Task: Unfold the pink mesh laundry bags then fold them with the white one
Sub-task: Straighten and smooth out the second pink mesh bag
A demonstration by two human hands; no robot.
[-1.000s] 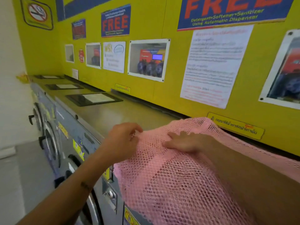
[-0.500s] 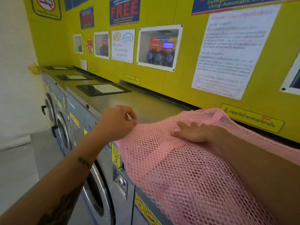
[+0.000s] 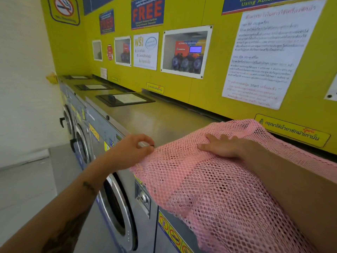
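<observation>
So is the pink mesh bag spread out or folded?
Spread: the pink mesh bag lies open over the washer top and drapes down its front.

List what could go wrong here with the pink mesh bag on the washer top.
1. Much of the pink mesh bag hangs over the washer top edge; it may slide off if the flat right hand lifts.
2. The left hand pinches only the corner, so that grip could slip.
3. The draped mesh might snag the door latch.
</observation>
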